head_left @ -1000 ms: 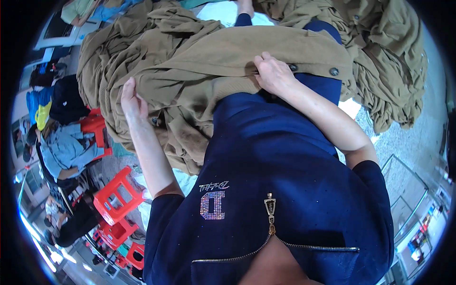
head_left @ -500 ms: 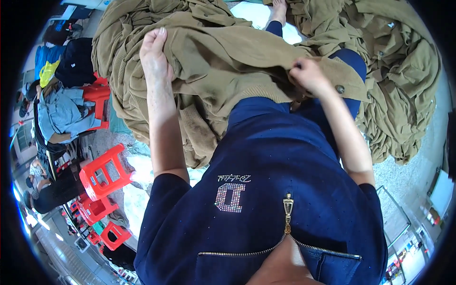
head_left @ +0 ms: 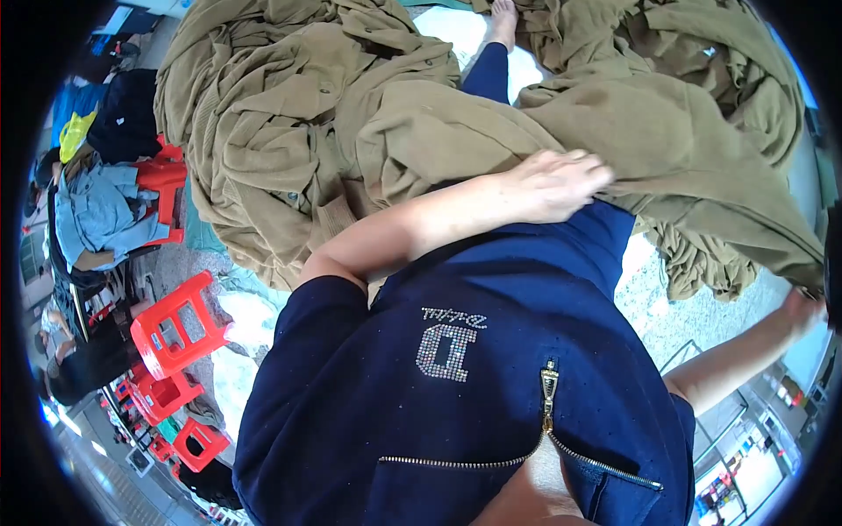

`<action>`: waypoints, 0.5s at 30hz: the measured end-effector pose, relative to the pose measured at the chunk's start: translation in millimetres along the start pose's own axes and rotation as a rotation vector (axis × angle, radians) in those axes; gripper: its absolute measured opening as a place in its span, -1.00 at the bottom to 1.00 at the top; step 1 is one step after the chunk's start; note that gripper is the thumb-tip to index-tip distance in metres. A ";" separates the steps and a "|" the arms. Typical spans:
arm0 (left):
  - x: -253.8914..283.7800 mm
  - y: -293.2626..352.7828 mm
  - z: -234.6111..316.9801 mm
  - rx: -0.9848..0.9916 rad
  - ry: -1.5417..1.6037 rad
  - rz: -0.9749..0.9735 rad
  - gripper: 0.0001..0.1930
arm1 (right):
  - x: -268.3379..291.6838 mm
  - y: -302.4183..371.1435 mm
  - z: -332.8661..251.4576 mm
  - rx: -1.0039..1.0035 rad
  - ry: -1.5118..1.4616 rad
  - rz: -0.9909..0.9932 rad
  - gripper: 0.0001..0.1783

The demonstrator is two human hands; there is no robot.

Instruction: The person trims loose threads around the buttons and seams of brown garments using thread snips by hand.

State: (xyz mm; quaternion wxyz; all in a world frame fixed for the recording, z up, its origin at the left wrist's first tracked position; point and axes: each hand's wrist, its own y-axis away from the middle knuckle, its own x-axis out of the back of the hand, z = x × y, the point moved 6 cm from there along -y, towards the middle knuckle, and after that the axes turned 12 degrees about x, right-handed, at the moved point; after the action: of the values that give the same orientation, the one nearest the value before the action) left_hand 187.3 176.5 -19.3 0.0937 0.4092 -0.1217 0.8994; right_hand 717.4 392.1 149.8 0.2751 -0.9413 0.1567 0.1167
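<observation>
Left hand (head_left: 554,182) pressed flat, fingers together, on the olive-brown garment (head_left: 614,149) draped across the lap at 1 o'clock. Right hand (head_left: 802,309) stretched far out at 3 o'clock, seemingly pinching the garment's edge; grip too close to the rim to tell. Best kept taut between both hands, smoothed outward from the palm, clear of the heaped cloth pile (head_left: 289,114) at 11 o'clock

Rhinestone emblem (head_left: 445,349) on navy top (head_left: 491,412): blocky silver letter shape with thin script line above, just left of and above the gold zipper pull (head_left: 549,386). No packages, signs, screens discernible.
</observation>
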 end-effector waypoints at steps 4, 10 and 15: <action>0.0 39.4 -51.9 0.138 -0.092 -0.039 -0.72 | 34.1 87.4 86.6 -0.363 -0.026 -0.019 -0.63; 65.1 57.5 -178.9 0.618 0.313 0.208 -0.73 | -148.7 237.0 65.3 0.324 1.002 -0.604 -0.78; 28.4 64.0 -249.9 0.786 0.343 -0.058 -0.76 | -248.0 339.9 103.7 -0.044 0.771 -0.881 -0.65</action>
State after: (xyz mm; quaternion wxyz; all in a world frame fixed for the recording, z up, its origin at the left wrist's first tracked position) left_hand -26.5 191.4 -165.7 -0.0253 0.2614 0.2593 0.9294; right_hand 352.4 235.1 -23.1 0.2013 -0.8978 -0.1630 -0.3562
